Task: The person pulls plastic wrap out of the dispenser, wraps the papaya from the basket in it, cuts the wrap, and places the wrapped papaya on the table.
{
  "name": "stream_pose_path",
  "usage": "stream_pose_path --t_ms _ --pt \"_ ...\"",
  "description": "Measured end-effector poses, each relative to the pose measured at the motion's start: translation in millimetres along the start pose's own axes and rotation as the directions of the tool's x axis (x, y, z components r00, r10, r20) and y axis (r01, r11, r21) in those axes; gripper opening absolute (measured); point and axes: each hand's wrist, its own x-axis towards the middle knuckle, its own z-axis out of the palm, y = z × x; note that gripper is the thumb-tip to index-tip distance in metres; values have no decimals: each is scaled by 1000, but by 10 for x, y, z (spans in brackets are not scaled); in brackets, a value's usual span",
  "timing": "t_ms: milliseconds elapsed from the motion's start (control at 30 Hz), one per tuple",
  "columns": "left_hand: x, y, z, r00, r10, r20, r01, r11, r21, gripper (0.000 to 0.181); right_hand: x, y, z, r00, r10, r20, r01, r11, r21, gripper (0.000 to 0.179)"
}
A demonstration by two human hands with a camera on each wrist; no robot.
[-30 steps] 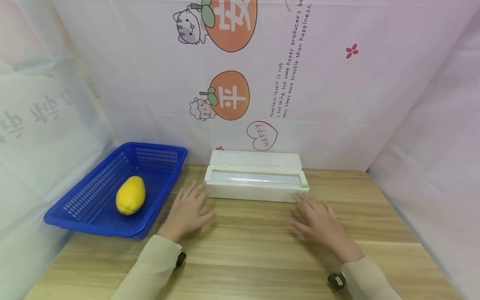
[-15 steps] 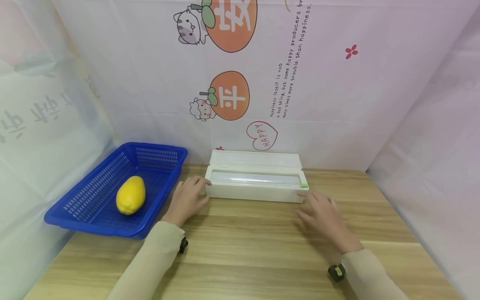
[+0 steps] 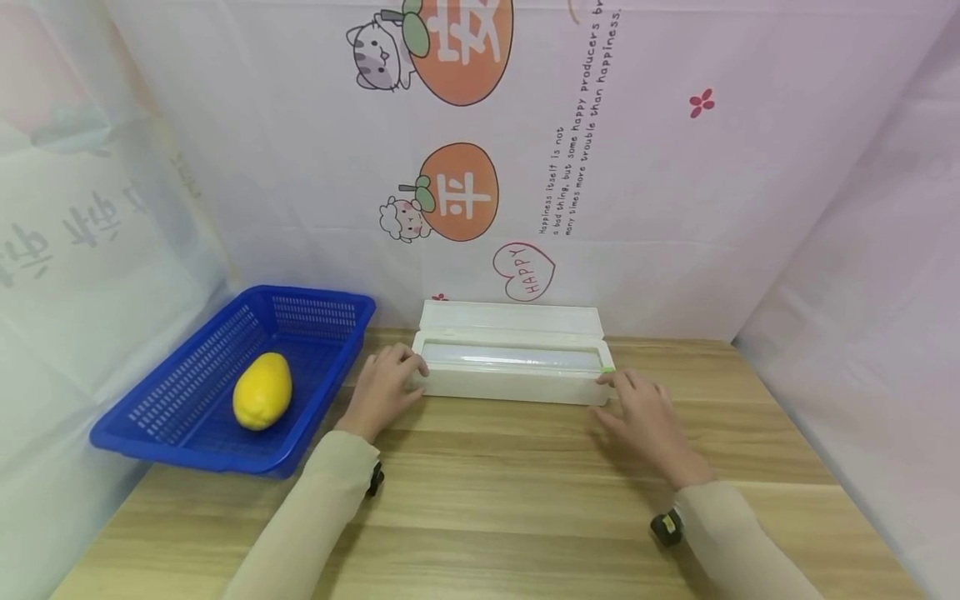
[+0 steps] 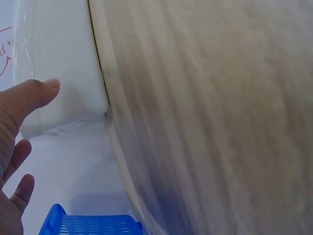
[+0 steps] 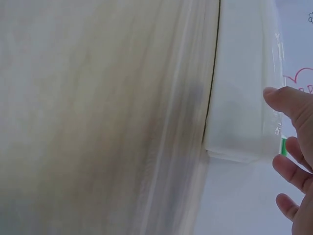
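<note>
On my head feed, the printed cloth behind the worktop carries the writing: "HAPPY" inside a red heart, and a sideways line that starts "Happiness itself is not a bad thing, but some happy producers" and ends "many times more trouble than happiness." The lower orange fruit drawing bears 平, the upper one 安. Lettering on the left side cloth is too faint for me to read surely.

The long white box sits at the back of the worktop, right of the blue basket, which holds a yellow fruit. Its lid stands raised at the rear, its top shows a glossy, pale inside, and a green tab marks the right front corner.

My left hand is at the box's left end, my right hand at its right. Both hands' fingers are loosely bent, released rather than clenched, thumbs over the front wall; I cannot tell how firmly they touch.
</note>
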Motion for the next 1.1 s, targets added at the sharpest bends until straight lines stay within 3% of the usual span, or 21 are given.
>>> stream_pose_path --t_ms 400,700,1100 --pt "55 -51 48 1000 8 -8 -8 1000 -10 33 124 193 160 995 63 -78 -59 997 52 45" --pt "68 -61 3 999 22 29 -22 1000 -10 23 156 259 222 992 15 -122 -3 995 99 43" --pt "50 -62 -25 998 61 -5 -61 997 -46 23 159 251 199 992 -9 -127 30 986 163 33"
